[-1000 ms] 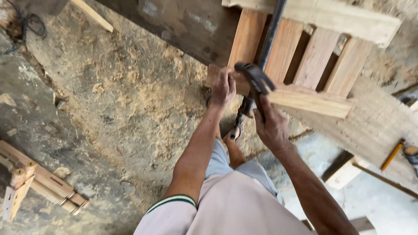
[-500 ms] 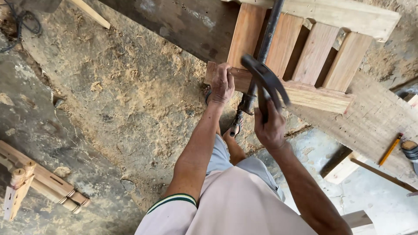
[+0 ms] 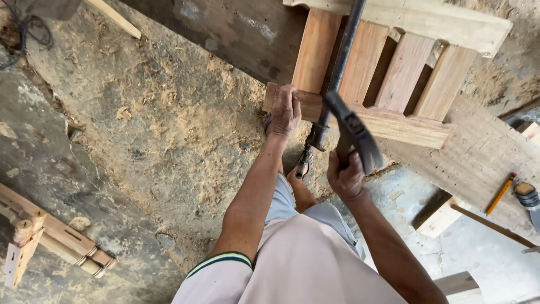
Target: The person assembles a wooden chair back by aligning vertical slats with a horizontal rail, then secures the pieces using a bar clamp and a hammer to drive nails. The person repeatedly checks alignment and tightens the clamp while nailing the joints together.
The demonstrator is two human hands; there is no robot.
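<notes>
Underfoot, the floor [image 3: 169, 129] is spread with sawdust and chips, which likely makes loose footing. Across the upper right a slatted wooden frame [image 3: 394, 73] is laid; it looks stiff and fairly heavy, best gripped at its rails. Its lower rail [image 3: 405, 126] is pressed at the end by the left hand [image 3: 284, 112], closed over the wood. A dark bar clamp [image 3: 340, 62] is run across the slats and stands in the way of a swing. The hammer [image 3: 354, 132] is gripped low on its handle by the clenched right hand [image 3: 344, 179], its head raised just beside the rail; it is judged head-heavy, hard and unforgiving near fingers. A turned wooden piece [image 3: 50, 239] lies well apart at lower left, a pencil [image 3: 500, 193] at right.
</notes>
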